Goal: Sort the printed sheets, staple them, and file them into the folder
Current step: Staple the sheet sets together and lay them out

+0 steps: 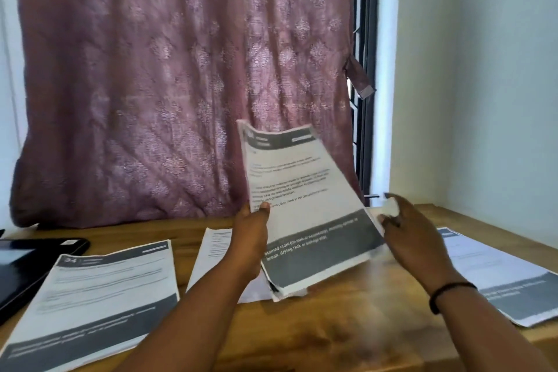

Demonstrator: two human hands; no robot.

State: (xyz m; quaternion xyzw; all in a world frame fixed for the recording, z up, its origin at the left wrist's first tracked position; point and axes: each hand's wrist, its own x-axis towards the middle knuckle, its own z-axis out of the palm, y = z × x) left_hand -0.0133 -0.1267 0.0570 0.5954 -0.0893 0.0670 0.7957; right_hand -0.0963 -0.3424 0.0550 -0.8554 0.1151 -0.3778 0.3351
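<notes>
1. At frame centre, our left hand [252, 231] grips a sheaf [305, 208] of printed sheets by its left edge, raised above the table [332, 326].
2. Our right hand [412, 229] pinches a small white object [390, 207]; we cannot tell what it is.
3. More sheets [99, 302] lie lower left; another stack [498, 278] lies right.
4. A dark folder [33, 263] sits at left edge.

You are looking at soft daylight filtering through the mauve curtain [169, 75], leaving the room evenly lit. Motion blur is smearing your right hand [413, 238] and the raised sheets [302, 199]. Wide-angle distortion is bending the tabletop [332, 326] edges.
</notes>
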